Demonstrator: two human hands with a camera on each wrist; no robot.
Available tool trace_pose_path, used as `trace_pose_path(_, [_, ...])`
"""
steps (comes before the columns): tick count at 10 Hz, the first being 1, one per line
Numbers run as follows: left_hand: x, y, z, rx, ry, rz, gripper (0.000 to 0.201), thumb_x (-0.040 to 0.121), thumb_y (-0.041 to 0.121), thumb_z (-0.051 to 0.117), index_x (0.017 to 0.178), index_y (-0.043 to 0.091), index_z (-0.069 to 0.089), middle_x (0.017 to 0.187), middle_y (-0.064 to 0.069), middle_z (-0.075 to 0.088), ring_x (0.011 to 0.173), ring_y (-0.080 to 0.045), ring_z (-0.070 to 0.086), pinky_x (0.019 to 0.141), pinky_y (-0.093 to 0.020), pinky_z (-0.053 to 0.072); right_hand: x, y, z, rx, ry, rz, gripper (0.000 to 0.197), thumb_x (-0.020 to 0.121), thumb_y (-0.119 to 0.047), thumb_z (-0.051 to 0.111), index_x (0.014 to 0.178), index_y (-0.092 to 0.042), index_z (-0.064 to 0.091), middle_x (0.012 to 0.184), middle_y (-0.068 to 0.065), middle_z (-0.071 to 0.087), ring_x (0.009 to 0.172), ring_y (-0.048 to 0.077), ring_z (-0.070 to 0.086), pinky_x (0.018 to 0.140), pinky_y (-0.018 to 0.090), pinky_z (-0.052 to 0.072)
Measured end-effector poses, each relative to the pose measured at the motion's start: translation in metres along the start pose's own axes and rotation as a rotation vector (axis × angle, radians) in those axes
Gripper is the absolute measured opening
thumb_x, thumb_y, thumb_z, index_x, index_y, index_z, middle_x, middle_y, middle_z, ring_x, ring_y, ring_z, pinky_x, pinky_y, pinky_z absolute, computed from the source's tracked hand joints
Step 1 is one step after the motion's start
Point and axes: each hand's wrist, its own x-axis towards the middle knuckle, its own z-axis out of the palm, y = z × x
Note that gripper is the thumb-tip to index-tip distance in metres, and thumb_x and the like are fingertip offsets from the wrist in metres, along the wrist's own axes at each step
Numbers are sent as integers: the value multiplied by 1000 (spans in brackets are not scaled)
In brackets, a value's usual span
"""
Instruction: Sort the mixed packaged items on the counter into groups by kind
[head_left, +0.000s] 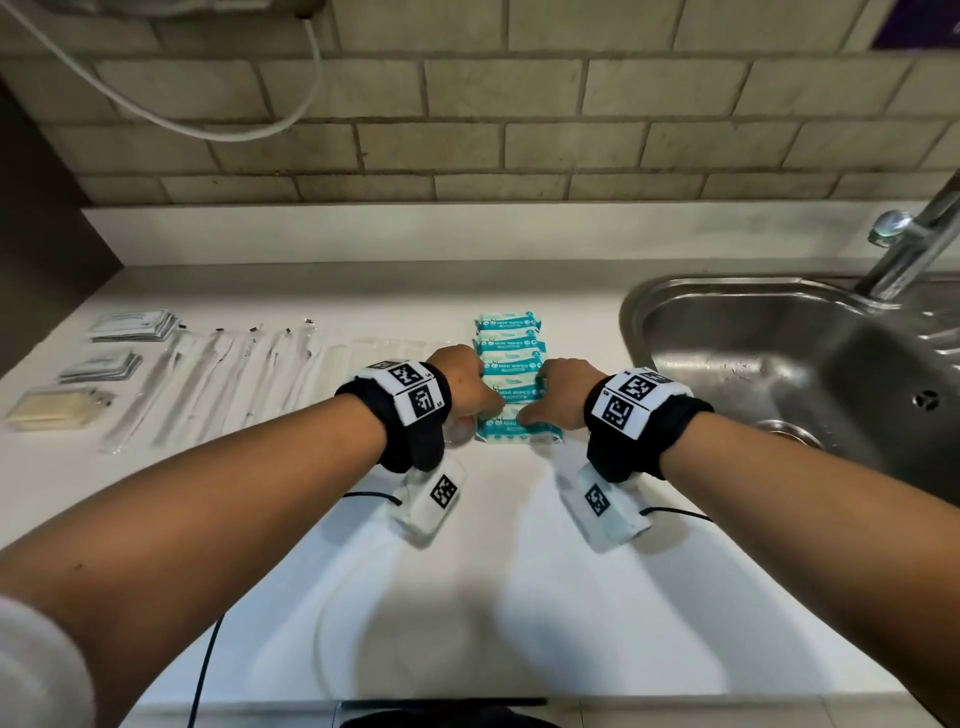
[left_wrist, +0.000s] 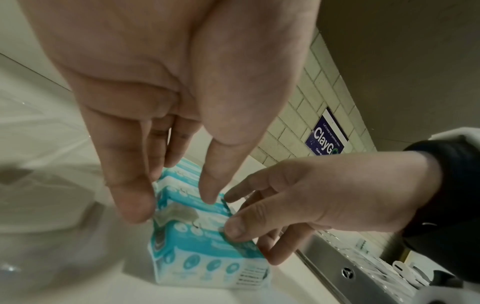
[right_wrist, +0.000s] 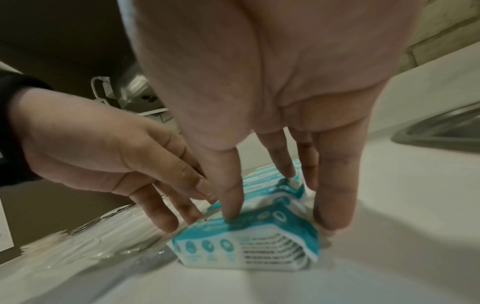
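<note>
A row of several teal-and-white mini wipes packs runs away from me on the white counter, mid-counter, left of the sink. Both hands are at its near end. My left hand has straight fingers along the left side of the nearest pack, with its thumb on the top. My right hand mirrors it: the thumb presses the top of that pack and the fingers lie straight down its right side. Neither hand lifts a pack.
A steel sink and faucet lie to the right. Left of the wipes sit several long clear-wrapped sticks, two stacks of flat sachets and a beige pack. A tiled wall stands behind.
</note>
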Motion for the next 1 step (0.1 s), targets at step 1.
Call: trace_pose_path(1, [-5, 1, -4, -6, 20, 7, 20, 82, 25, 72, 99, 24, 60, 75, 10, 62, 64, -4, 58, 52, -20, 40, -5, -5, -5, 25, 32, 10, 48, 84, -38, 68, 123, -13, 55, 121, 5, 64, 106, 23, 61, 78, 26, 45])
